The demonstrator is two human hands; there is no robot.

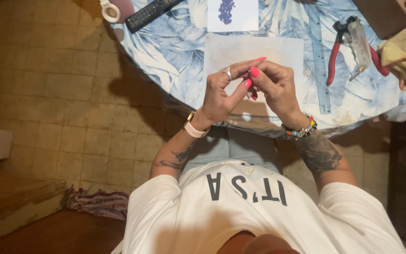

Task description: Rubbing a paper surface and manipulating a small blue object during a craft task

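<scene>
My left hand (222, 91), with a ring and a pale wrist watch, and my right hand (273, 84), with pink nails and a beaded bracelet, meet fingertip to fingertip above a white sheet (283, 49) on the round table (175, 51). The fingers of both hands are pinched together around something too small to make out. A small card with a purple beaded shape (226, 11) lies just beyond the sheet.
A ruler (320, 61), red-handled pliers (337, 54) and a clear tool lie to the right, with a yellow cloth (405, 56) at the table's edge. A black remote (151, 11) and a tape roll (110, 10) sit at the upper left. Tiled floor (62, 94) lies to the left.
</scene>
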